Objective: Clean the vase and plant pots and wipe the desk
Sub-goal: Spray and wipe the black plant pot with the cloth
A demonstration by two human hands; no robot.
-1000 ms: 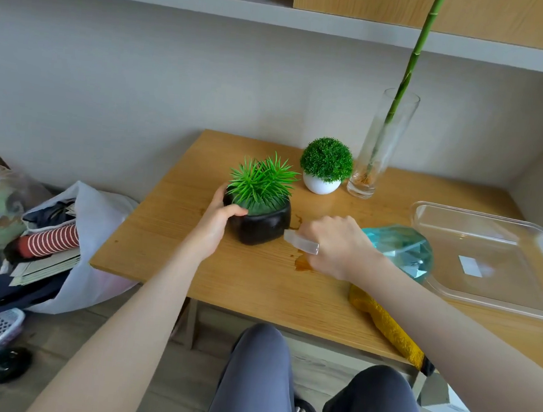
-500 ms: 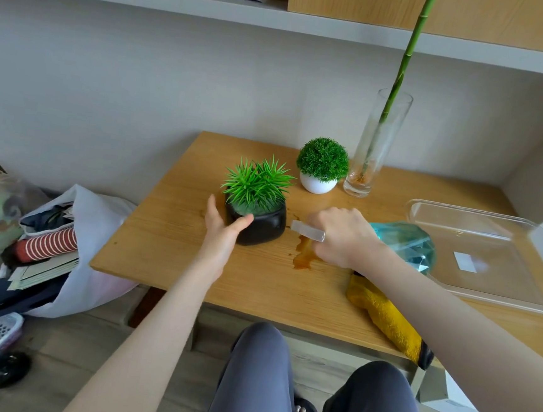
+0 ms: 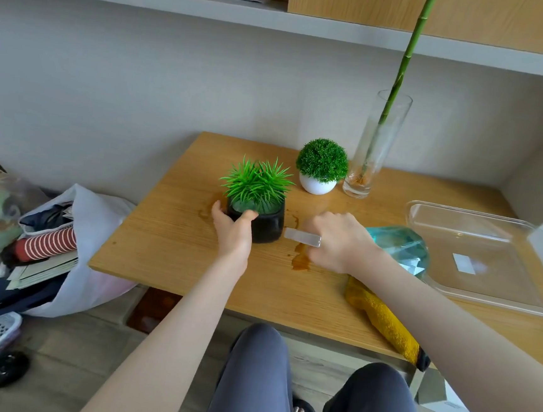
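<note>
Head view, frame centre: left hand (image 3: 233, 232) curled round black plant pot (image 3: 266, 226) on desk (image 3: 174, 246); right hand (image 3: 336, 241) just right of it, clamped on teal spray bottle (image 3: 401, 250), nozzle toward pot; brown spill (image 3: 301, 261) below nozzle; yellow cloth (image 3: 382, 317) lower right; white pot (image 3: 317, 185) and glass vase (image 3: 371, 158) upper right of centre.

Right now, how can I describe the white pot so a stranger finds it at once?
Look at the wooden desk, far edge by the wall. The white pot stands beside the glass vase. It is round, with a ball-shaped green bush; the black pot has spiky leaves.
</note>
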